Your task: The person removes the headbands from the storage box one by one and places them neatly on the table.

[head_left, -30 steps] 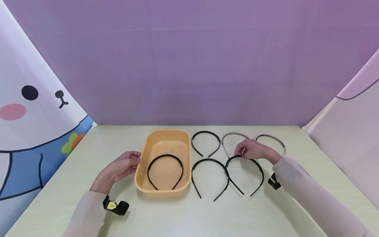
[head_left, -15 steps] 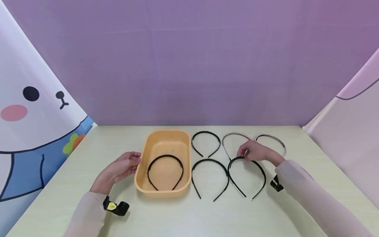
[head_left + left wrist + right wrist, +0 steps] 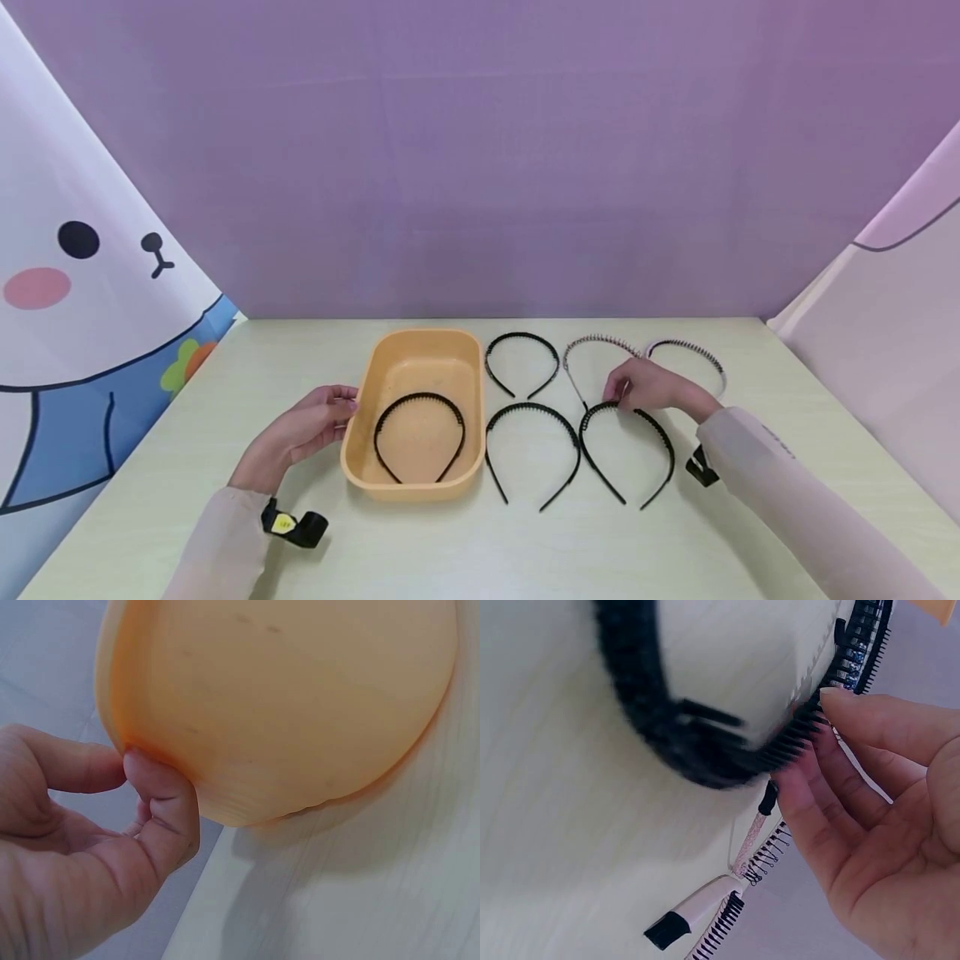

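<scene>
My left hand (image 3: 318,417) pinches the left rim of an orange plastic basin (image 3: 412,492); the left wrist view shows thumb and forefinger meeting at its edge. Inside the basin lies a black toothed headband (image 3: 420,395). With thumb and fingertips my right hand (image 3: 641,385) holds another black headband (image 3: 663,433) by the top of its arch, its legs pointing toward me. In the right wrist view the teeth of this black headband (image 3: 634,697) show beside the fingers. To its left, almost against it, lies a similar black headband (image 3: 532,406).
Behind these, a smaller black headband (image 3: 522,335), a pinkish toothed headband (image 3: 600,337) and a pale one with dark teeth (image 3: 690,345) form a back row, partly hidden by the right hand. A purple cloth (image 3: 480,208) hangs behind the pale table (image 3: 450,550).
My right hand has shifted slightly right and toward me, carrying the black headband away from its overlap with the neighbouring one. The left hand and basin have stayed in place.
</scene>
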`<state>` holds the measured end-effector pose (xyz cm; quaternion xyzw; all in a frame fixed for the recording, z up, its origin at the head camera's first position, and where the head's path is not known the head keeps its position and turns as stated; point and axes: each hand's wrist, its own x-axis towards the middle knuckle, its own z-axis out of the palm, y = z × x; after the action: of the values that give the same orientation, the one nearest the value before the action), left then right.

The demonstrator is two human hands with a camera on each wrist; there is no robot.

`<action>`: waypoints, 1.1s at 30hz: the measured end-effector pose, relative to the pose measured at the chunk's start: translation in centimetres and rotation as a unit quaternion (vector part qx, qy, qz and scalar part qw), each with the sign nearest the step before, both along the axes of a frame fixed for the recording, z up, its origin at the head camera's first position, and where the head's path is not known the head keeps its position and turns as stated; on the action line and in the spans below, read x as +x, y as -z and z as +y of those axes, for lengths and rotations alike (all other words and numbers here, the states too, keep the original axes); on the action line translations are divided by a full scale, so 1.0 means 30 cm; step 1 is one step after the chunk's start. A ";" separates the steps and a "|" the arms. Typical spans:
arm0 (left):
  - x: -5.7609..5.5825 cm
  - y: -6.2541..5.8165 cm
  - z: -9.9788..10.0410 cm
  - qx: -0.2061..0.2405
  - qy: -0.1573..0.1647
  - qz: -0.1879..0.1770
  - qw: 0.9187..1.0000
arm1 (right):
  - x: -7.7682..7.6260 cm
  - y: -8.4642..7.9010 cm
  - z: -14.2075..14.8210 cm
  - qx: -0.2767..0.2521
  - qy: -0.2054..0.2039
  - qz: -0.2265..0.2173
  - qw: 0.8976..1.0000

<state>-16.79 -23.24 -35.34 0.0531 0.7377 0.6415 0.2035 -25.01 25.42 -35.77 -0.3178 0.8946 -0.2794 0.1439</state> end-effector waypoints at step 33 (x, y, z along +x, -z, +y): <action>0.005 0.003 -0.002 -0.001 -0.004 0.007 1.000 | -0.017 -0.018 -0.035 0.023 0.017 0.020 0.999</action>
<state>-16.63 -23.29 -35.44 0.0544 0.7398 0.6414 0.1960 -25.52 24.37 -35.23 -0.3043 0.9089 -0.2545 0.1286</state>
